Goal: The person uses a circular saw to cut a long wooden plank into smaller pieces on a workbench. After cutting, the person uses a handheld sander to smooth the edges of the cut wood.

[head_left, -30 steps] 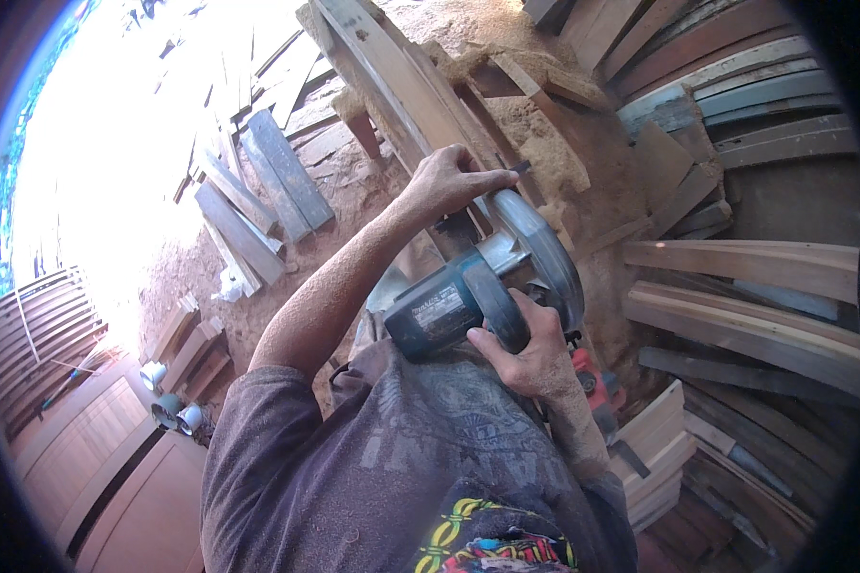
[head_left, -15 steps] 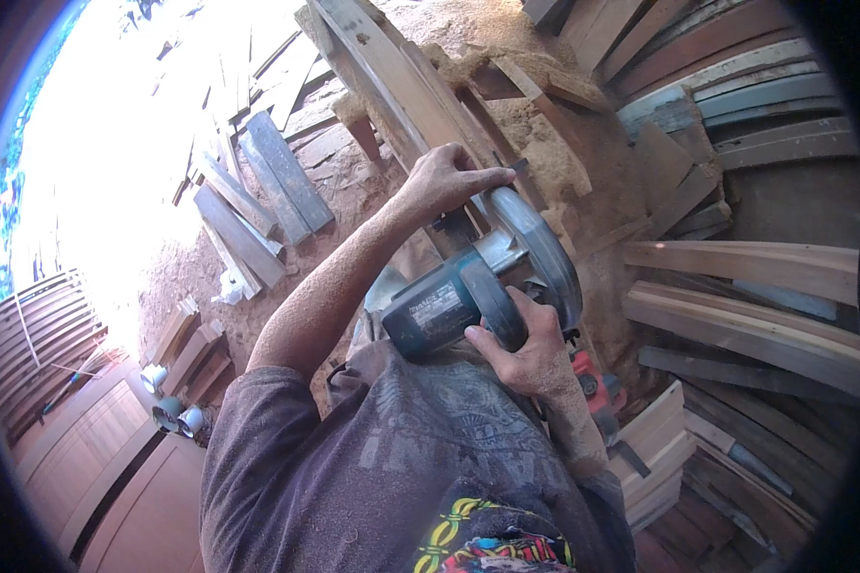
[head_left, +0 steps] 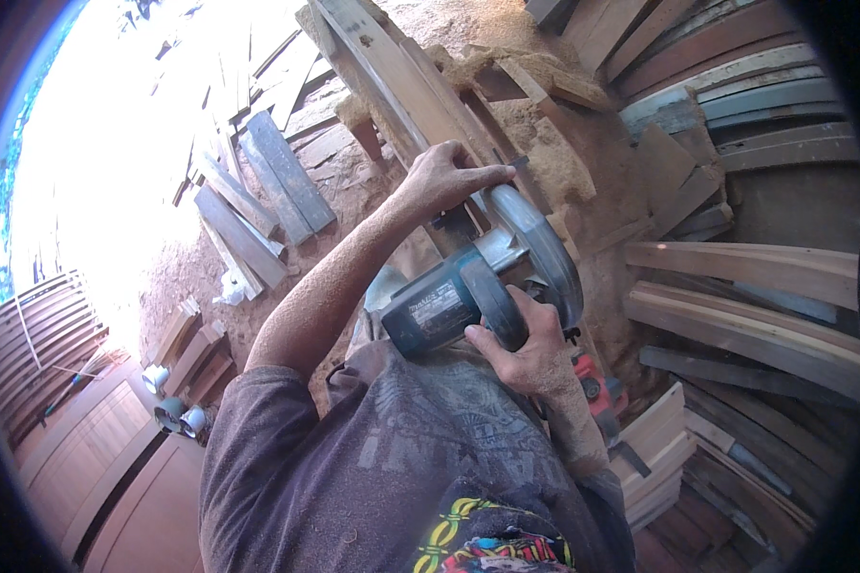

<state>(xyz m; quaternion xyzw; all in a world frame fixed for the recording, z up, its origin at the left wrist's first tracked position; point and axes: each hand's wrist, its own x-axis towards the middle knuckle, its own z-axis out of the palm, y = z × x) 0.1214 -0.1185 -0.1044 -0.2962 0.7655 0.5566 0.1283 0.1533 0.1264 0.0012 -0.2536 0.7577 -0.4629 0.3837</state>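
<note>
The shirt (head_left: 354,506) is dark, with short sleeves (head_left: 258,415). Left of and below the right hand (head_left: 530,353) are a pale print (head_left: 484,417) and a bright one (head_left: 508,551) with yellow loops (head_left: 462,506).

From the left camera of a head-worn pair, the one view looks steeply down and forward over the shirt (head_left: 354,487), which fills the lower middle. The saw (head_left: 468,291), left hand (head_left: 441,181) and right hand (head_left: 535,353) sit close, near the frame's centre; the wide fisheye bends the boards (head_left: 745,265) at right toward a dark round rim.
</note>
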